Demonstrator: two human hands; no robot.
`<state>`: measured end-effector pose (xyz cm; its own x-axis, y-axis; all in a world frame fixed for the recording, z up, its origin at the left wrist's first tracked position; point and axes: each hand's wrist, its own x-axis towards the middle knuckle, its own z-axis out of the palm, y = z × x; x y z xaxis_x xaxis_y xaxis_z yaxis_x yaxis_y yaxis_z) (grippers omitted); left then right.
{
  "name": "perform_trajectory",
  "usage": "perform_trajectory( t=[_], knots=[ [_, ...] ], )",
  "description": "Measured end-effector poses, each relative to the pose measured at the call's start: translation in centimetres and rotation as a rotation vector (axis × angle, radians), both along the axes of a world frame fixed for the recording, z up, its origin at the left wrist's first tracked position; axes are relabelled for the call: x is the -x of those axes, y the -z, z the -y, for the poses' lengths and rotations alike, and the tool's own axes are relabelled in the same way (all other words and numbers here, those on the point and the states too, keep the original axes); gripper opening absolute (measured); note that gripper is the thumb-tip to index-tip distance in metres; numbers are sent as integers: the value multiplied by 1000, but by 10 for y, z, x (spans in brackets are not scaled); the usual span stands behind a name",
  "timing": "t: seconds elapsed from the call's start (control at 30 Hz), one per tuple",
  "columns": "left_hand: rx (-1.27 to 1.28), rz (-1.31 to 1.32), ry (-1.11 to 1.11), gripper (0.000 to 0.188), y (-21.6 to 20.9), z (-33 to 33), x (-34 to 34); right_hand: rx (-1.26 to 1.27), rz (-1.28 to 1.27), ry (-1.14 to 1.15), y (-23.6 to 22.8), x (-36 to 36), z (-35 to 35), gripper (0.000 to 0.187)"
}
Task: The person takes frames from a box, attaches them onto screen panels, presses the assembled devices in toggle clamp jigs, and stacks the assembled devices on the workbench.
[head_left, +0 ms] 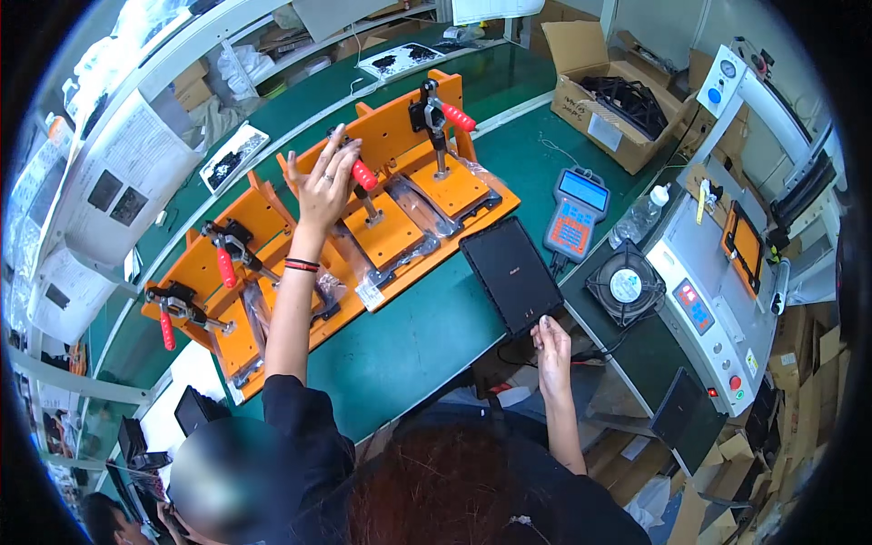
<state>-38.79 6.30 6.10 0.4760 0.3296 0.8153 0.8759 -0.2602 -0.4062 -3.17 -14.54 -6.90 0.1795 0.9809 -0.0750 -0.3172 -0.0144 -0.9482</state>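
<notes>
Left hand: my left hand (325, 184) is raised over the orange clamp fixture (345, 232), fingers spread and loose, palm on the red handle of a toggle clamp (363, 174); I see no closed grip around it.
Right hand: my right hand (550, 343) pinches the near corner of a black flat panel (510, 272), fingertips on its edge.
Panel position: it lies flat on the green desk (409, 345), just beyond my right hand, its long axis running away from that hand and slightly to the left, towards the fixture.
Key relation: the fixture's open plates sit beyond and left of the panel; my right hand is much the nearer to the panel, my left the nearer to the clamps.
Nearby: a blue-grey handheld controller (574, 215) just right of the panel's far end, a round fan (624, 286) right of my right hand.
Other clamps: two more red-handled clamps (225, 263) lie left of my left forearm.
</notes>
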Motion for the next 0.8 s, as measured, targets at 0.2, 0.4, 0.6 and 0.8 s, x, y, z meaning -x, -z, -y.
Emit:
perform_trajectory(
  t=[0.2,0.4,0.6,0.8],
  knots=[
    [41,473,229,24,-39,-8,-31,77,54,-17,7,7,1,23],
    [502,1280,421,65,-80,-47,-26,72,131,-107,0,16,-1,23],
    [602,1458,26,103,-80,-75,30,-44,214,-193,4,50,-17,23],
    [64,971,259,40,-51,20,-20,-143,192,-128,27,116,-80,36]
  ],
)
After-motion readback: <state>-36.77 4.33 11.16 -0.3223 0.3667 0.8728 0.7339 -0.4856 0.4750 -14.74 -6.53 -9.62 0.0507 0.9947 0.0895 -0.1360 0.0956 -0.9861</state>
